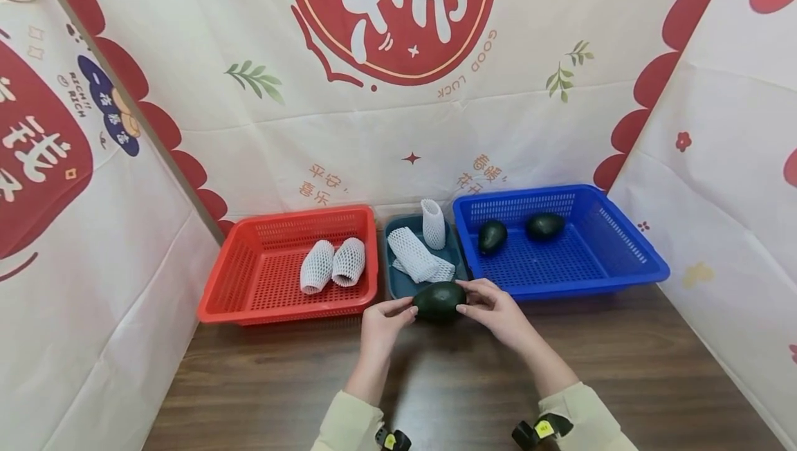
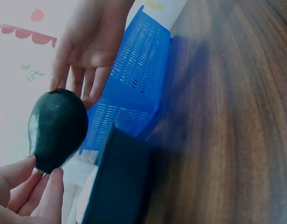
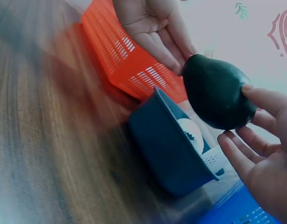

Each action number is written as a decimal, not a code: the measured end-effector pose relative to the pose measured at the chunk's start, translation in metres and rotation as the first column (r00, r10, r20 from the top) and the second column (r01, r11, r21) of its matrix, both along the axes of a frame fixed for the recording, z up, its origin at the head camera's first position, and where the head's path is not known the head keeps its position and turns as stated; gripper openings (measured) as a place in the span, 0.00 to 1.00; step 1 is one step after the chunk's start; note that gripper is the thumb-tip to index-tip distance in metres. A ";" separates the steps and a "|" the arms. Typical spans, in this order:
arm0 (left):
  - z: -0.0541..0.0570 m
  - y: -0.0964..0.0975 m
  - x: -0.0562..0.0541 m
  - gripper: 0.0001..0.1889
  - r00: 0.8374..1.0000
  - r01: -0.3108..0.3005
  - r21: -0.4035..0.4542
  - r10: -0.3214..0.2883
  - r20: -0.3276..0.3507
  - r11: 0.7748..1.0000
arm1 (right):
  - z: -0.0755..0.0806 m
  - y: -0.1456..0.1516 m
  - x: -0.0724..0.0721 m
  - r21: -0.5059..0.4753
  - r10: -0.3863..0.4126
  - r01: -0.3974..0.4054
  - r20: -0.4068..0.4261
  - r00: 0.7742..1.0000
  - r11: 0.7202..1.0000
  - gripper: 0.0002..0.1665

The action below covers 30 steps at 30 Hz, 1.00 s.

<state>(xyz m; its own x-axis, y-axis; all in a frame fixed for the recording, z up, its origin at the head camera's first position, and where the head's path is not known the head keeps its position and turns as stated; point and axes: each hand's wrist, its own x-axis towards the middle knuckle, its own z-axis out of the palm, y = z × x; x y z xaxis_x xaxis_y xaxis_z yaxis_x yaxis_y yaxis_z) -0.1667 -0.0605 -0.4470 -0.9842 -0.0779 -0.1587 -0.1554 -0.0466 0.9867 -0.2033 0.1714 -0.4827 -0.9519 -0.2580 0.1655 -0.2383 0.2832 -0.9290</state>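
Observation:
A dark green avocado (image 1: 439, 301) is held up between both hands, in front of the small teal bin (image 1: 398, 288). My left hand (image 1: 384, 326) pinches its narrow end with thumb and fingertips. At the rounder end, my right hand (image 1: 498, 314) grips it the same way. Both wrist views show the avocado (image 2: 58, 128) (image 3: 218, 92) bare, raised above the table. Behind it, the teal bin contains several white foam net sleeves (image 1: 414, 254), one of them standing upright against the back.
To the left, a red basket (image 1: 245, 309) contains two sleeve-covered items (image 1: 317, 268). The blue basket (image 1: 560, 290) on the right has two bare avocados (image 1: 545, 226) in it. All stand on a wooden table (image 1: 461, 382) before a printed cloth backdrop (image 1: 386, 126).

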 end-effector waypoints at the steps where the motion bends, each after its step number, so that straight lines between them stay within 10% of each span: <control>1: 0.001 -0.001 0.002 0.12 1.000 0.005 -0.005 -0.005 0.011 1.000 | -0.001 0.000 0.001 0.000 -0.013 0.013 0.015 1.000 1.000 0.26; 8: -0.013 -0.004 0.006 0.10 0.999 0.034 0.068 -0.035 0.009 0.997 | -0.010 0.000 0.010 -0.002 -0.106 0.109 0.206 0.973 0.994 0.24; 21: -0.075 -0.001 -0.015 0.09 0.996 0.025 0.021 -0.026 0.081 0.999 | -0.030 -0.008 0.012 0.044 -0.142 0.135 0.289 0.947 0.990 0.20; 30: -0.086 0.007 -0.024 0.11 0.995 0.041 -0.094 -0.032 0.092 0.995 | -0.041 -0.014 0.009 0.101 -0.218 0.197 0.279 0.935 0.975 0.18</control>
